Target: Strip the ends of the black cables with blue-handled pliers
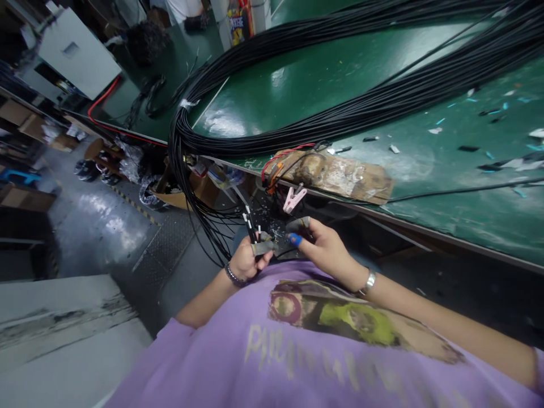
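Note:
My left hand [247, 256] is closed round several thin black cables [251, 231] whose white ends stick up above the fingers. Grey covers wrap its fingertips. Just right of it, my right hand [329, 248] has thumb and forefinger curled together, with blue tape on the thumb and a grey cover on the forefinger. Whatever sits in that pinch is too small to make out. Fine pale strands or scraps lie between and beyond the two hands. The held cables hang from a large black cable coil [255, 144] draped over the green table's edge.
A pink clip [294, 198] sits at the table edge beside a taped brown cardboard block [335, 174] with red and black wires. Cut scraps litter the green table [446, 164]. A white machine [76, 54] stands far left, cardboard boxes [204, 190] below. Another person [182, 8] is partly visible behind.

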`<state>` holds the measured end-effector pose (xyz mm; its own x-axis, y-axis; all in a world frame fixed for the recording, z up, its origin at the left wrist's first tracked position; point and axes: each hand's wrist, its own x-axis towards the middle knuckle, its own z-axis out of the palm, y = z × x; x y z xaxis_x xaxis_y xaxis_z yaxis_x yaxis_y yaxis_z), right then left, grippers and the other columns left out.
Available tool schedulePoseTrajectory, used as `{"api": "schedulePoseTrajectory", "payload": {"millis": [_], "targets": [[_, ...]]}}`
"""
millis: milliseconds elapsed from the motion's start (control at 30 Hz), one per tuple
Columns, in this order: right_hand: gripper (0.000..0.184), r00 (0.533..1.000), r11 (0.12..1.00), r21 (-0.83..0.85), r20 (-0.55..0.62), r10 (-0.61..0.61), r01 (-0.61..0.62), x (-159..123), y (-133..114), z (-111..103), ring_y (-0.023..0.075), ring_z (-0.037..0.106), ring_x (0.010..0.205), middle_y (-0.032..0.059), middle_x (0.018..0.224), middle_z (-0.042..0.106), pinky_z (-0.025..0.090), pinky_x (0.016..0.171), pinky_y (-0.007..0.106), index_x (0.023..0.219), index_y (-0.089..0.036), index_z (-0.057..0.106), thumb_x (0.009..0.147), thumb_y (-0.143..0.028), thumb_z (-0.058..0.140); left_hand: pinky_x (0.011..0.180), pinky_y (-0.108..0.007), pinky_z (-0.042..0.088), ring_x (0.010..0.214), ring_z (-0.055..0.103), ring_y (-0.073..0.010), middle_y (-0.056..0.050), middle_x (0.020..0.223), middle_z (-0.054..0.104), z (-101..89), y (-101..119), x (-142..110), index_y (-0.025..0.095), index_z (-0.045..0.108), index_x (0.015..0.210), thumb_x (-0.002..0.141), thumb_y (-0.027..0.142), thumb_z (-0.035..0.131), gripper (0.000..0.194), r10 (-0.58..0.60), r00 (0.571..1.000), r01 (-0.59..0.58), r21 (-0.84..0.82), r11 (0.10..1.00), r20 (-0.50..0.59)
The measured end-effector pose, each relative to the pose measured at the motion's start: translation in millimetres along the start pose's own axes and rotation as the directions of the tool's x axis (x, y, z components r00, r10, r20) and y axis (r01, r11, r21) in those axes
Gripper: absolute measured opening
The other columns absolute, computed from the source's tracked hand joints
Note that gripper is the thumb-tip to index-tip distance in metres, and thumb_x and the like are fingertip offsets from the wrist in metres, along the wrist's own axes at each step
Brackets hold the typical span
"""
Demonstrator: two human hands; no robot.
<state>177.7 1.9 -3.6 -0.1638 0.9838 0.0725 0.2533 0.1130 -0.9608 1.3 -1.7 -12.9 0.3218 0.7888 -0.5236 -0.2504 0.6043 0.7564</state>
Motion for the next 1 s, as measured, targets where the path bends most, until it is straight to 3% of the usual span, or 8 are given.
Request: {"api": "schedulePoseTrajectory", "payload": {"millis": [267,533,667,733,900,1000], "targets": [[0.024,0.994,0.99,0.094,0.048,0.102,-0.106,-1,-6,10,0.014,0.056,0.06,-0.0002,0.072,0.062,0.047,0.057,0.027,0.086,-0.022,0.051,0.068,-0.029,0.063,0.028,-0.016,0.017,0.025,0.032,-0.0026,0.007,0.038,0.048,7.0,0,0,0.015,0.049,0.064,0.052,0.038,0.076,0.037,0.032,0.998,-0.033,-0.014,0.999,-0.046],[0.019,0.989,0.971,0.189,-0.018,0.149,-0.143,7,-1,12,0.0125,0.051,0.057,-0.0022,0.067,0.055,0.044,0.054,0.026,0.081,-0.021,0.05,0.066,-0.027,0.058,0.027,-0.016,0.014,0.023,0.032,-0.0032,0.006,0.037,0.048,7.6,-3,0,0.015,0.05,0.066,0.052,0.038,0.076,0.037,-0.002,1.0,0.001,-0.017,1.0,-0.021],[0.015,0.975,0.972,0.171,-0.126,0.184,-0.162,10,6,4,0.0149,0.055,0.064,0.0005,0.072,0.059,0.047,0.06,0.028,0.081,-0.021,0.052,0.066,-0.026,0.055,0.027,-0.016,0.014,0.023,0.029,-0.0035,0.007,0.034,0.045,6.4,0,-1,0.017,0.048,0.065,0.05,0.038,0.077,0.039,-0.022,1.0,0.022,-0.068,0.997,0.001],[0.012,0.977,0.979,0.147,-0.143,0.159,-0.138,9,9,1,0.0162,0.057,0.068,0.002,0.075,0.062,0.049,0.065,0.03,0.08,-0.021,0.054,0.07,-0.027,0.054,0.028,-0.016,0.015,0.023,0.029,-0.0036,0.007,0.034,0.046,5.0,1,-1,0.017,0.049,0.067,0.052,0.039,0.077,0.039,-0.006,1.0,0.006,-0.093,0.996,-0.004],[0.025,0.996,0.997,0.079,0.09,-0.025,0.018,2,8,2,0.0196,0.062,0.08,0.0049,0.088,0.068,0.051,0.073,0.033,0.094,-0.02,0.06,0.074,-0.033,0.062,0.029,-0.016,0.016,0.025,0.031,-0.0034,0.007,0.037,0.046,2.0,-2,0,0.016,0.048,0.068,0.056,0.038,0.076,0.037,0.026,0.999,-0.023,-0.09,0.996,0.025],[0.024,0.989,0.996,0.005,0.116,-0.093,0.093,2,4,5,0.0205,0.063,0.083,0.0067,0.092,0.068,0.05,0.075,0.034,0.097,-0.019,0.062,0.077,-0.031,0.06,0.029,-0.016,0.016,0.026,0.031,-0.0032,0.007,0.038,0.046,3.2,-3,0,0.016,0.049,0.068,0.057,0.039,0.076,0.038,0.028,0.999,-0.025,-0.083,0.996,0.039]]}}
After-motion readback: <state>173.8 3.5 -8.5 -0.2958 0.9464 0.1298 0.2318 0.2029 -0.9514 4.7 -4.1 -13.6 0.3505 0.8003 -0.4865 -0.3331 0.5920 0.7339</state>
